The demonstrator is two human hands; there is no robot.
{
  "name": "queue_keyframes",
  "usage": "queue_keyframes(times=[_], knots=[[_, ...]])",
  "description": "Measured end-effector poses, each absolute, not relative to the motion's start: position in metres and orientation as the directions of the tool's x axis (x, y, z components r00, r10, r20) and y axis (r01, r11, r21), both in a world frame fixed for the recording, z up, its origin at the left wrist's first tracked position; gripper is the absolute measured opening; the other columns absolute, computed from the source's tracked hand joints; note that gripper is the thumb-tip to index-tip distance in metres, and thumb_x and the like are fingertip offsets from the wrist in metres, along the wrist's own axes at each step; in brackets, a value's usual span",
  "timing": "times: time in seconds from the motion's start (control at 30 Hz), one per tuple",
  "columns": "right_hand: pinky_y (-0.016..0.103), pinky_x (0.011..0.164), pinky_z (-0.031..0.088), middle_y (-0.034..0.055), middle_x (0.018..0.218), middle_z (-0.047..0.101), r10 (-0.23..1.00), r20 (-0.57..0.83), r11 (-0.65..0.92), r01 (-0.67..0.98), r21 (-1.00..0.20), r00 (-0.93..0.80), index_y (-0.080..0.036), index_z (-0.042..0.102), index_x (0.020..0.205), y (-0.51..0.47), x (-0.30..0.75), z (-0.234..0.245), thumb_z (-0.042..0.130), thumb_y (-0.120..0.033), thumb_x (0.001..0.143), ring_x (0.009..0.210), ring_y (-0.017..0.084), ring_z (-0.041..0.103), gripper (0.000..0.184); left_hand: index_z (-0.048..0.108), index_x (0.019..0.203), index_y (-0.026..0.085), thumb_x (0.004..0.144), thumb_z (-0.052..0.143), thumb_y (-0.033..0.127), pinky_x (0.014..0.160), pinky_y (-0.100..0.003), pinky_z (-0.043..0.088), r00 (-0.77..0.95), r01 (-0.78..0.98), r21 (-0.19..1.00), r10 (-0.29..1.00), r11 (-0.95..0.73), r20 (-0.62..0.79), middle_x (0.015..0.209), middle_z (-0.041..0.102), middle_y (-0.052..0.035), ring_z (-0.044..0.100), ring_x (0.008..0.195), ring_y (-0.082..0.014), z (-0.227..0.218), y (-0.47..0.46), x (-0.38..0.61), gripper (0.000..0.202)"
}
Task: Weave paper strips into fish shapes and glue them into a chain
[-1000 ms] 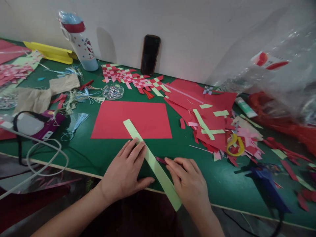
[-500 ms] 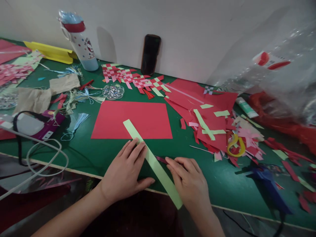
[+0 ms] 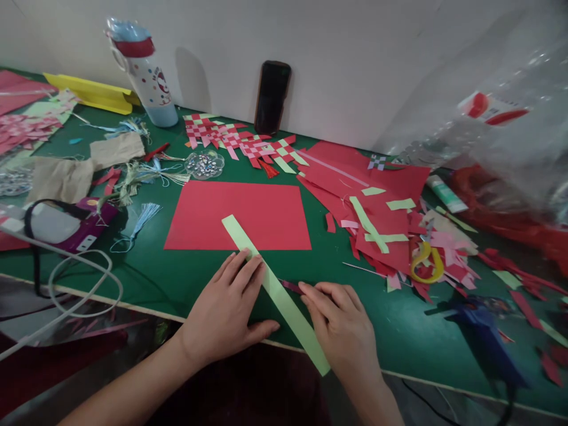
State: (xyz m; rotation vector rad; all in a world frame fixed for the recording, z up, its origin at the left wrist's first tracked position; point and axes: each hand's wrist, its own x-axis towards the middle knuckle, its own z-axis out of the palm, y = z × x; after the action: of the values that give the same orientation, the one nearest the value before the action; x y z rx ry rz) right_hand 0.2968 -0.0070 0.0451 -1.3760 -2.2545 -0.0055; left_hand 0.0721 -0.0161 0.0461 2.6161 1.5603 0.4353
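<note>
My left hand (image 3: 231, 302) lies flat with its fingers stretched out, and the fingertips press on a pale green paper strip (image 3: 288, 310). The strip slants from the red paper sheet (image 3: 199, 216) down over the table's front edge. Pinched in my right hand (image 3: 344, 313) is a slim purple tool with a thin tip (image 3: 290, 286). That tip points left, at the strip's right edge. Most of the tool is hidden by my fingers, so its exact kind cannot be made out. The strip's lower end passes close beside my right hand.
Red sheets (image 3: 390, 186), paper scraps and yellow-handled scissors (image 3: 428, 262) lie to the right, near a blue glue gun (image 3: 488, 337). Behind are woven paper pieces (image 3: 231, 139), a bead dish (image 3: 205, 164), a phone (image 3: 272, 97) and a bottle (image 3: 148, 83). A white cable (image 3: 110, 278) loops at left.
</note>
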Motion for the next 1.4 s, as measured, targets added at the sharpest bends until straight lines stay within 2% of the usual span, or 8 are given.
queue_keyframes(times=[0.57, 0.83, 0.9, 1.07, 1.4], knots=[[0.034, 0.076, 0.046, 0.0073, 0.088, 0.063, 0.826, 0.417, 0.505, 0.827, -0.248, -0.379, -0.019, 0.071, 0.109, -0.005, 0.297, 0.045, 0.057, -0.019, 0.092, 0.085, 0.019, 0.056, 0.022, 0.044, 0.138, 0.006, 0.082, 0.055, 0.062, 0.114, -0.049, 0.03, 0.453, 0.853, 0.181, 0.866, -0.49, 0.209, 0.143, 0.047, -0.0158, 0.032, 0.137, -0.0355, 0.047, -0.016, 0.072, 0.08], [0.033, 0.073, 0.041, 0.0052, 0.087, 0.065, 0.85, 0.367, 0.483, 0.838, -0.255, -0.379, -0.02, 0.071, 0.108, -0.022, 0.308, 0.048, 0.055, -0.023, 0.094, 0.083, 0.018, 0.056, 0.022, 0.054, 0.129, 0.013, 0.083, 0.058, 0.052, 0.105, -0.049, 0.039, 0.451, 0.835, 0.246, 0.868, -0.493, 0.207, 0.126, 0.058, -0.0129, 0.049, 0.118, -0.0306, 0.053, -0.018, 0.072, 0.06], [0.033, 0.072, 0.039, 0.0044, 0.086, 0.065, 0.855, 0.356, 0.475, 0.844, -0.248, -0.377, -0.022, 0.071, 0.107, -0.025, 0.31, 0.048, 0.054, -0.023, 0.094, 0.082, 0.018, 0.056, 0.022, 0.056, 0.126, 0.015, 0.083, 0.06, 0.052, 0.104, -0.05, 0.04, 0.44, 0.842, 0.241, 0.873, -0.483, 0.211, 0.131, 0.055, -0.0137, 0.047, 0.121, -0.0321, 0.053, -0.019, 0.072, 0.057], [0.033, 0.077, 0.042, 0.0062, 0.087, 0.064, 0.852, 0.356, 0.488, 0.828, -0.276, -0.384, -0.019, 0.072, 0.108, -0.025, 0.31, 0.046, 0.053, -0.023, 0.094, 0.083, 0.019, 0.055, 0.024, 0.055, 0.128, 0.014, 0.084, 0.057, 0.055, 0.111, -0.053, 0.033, 0.439, 0.851, 0.185, 0.86, -0.491, 0.261, 0.146, 0.043, -0.0174, 0.031, 0.139, -0.0369, 0.046, -0.022, 0.071, 0.061], [0.034, 0.075, 0.048, 0.0072, 0.089, 0.063, 0.843, 0.356, 0.512, 0.804, -0.302, -0.403, -0.017, 0.071, 0.109, -0.022, 0.309, 0.046, 0.054, -0.022, 0.093, 0.084, 0.019, 0.056, 0.024, 0.056, 0.129, 0.014, 0.084, 0.056, 0.058, 0.112, -0.053, 0.034, 0.45, 0.848, 0.172, 0.853, -0.501, 0.264, 0.144, 0.045, -0.0176, 0.032, 0.139, -0.0368, 0.043, -0.021, 0.07, 0.063]])
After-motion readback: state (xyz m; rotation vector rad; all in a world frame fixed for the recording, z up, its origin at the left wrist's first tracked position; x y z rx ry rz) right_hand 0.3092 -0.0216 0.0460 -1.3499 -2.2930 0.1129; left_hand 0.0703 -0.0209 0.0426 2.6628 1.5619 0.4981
